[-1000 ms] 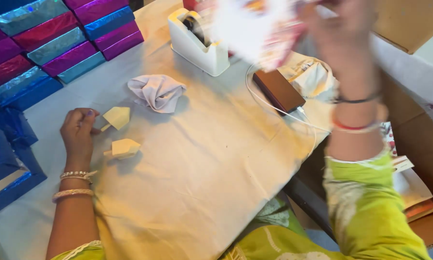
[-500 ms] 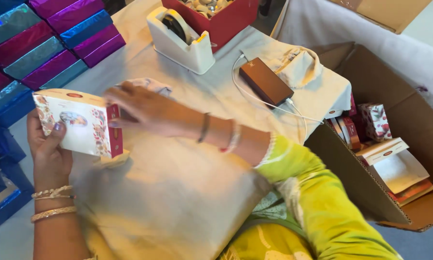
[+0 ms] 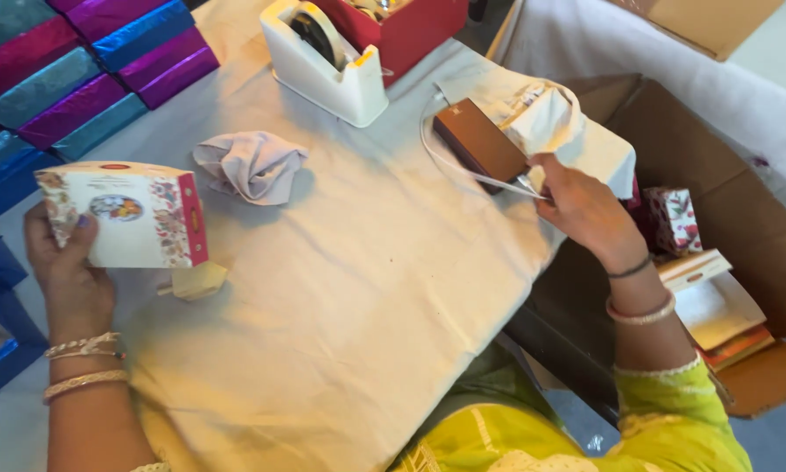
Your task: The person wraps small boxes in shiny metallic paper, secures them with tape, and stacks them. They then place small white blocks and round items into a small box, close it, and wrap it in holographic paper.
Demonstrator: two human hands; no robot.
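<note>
The left hand (image 3: 65, 262) grips a flower-printed box (image 3: 122, 214), upright above the cloth-covered bench (image 3: 367, 288). The right hand (image 3: 585, 210) pinches a white cord (image 3: 463, 170) beside the brown block (image 3: 479, 142); the box looks unwrapped.

A table (image 3: 349, 288) draped in a pale cream cloth (image 3: 393, 262) fills most of the view. Shiny blue and purple wrapped boxes (image 3: 78, 79) are stacked along its far left. An open cardboard carton (image 3: 760, 253) sits on the floor at right, in soft daylight.

White floral box (image 3: 122, 216) (pink side), brown case (image 3: 479, 142), cream cloth (image 3: 349, 288)
</note>
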